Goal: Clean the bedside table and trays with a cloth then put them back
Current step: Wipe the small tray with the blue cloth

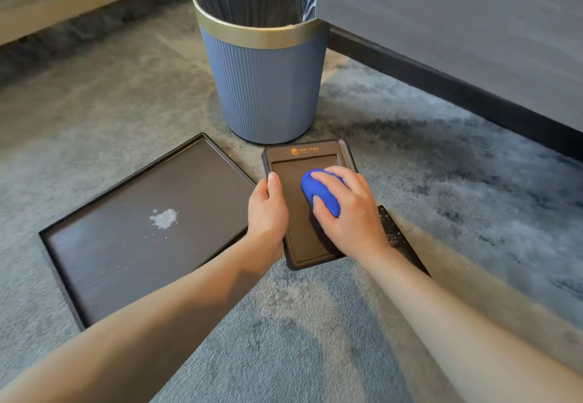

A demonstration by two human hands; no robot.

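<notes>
Tray, big (pixel 126 245): far left, flat on the carpet (pixel 315 323), dark, raised rim. White spill (pixel 164 218) near the middle of its floor, with small specks scattered toward the near side. Not yet wiped, by the look of it.

Bin (pixel 265 87): blue, gold rim, dark liner, standing just beyond both trays.

Left hand (pixel 268 210): grips the left edge of the small tray (pixel 298 238), thumb laid along the top of the rim. The other fingers wrap the edge out of sight.

Small tray: centre, on the carpet just right of the big one, with a gold logo at its far end.

Cloth (pixel 318 193): blue, balled up, pressed into the tray's recess.

Right hand (pixel 350 210): fingers curled over the cloth, bearing down on it.

Remote (pixel 394 232): dark, just beside the small tray's right edge; cannot tell if they touch.

Grey furniture (pixel 457 24): upper right, possibly the bedside table.

Step in hand, as I judge it: wiping the small tray. To do it well:
- Keep the left hand clamped so the tray does not skid on the pile.
- Work overlapping strokes into the recess corners, then over the logo strip and rim.
- Turn the cloth to a fresh face before tackling the spill.

Count: two trays, one cloth, one bin, one remote, two hands.
</notes>
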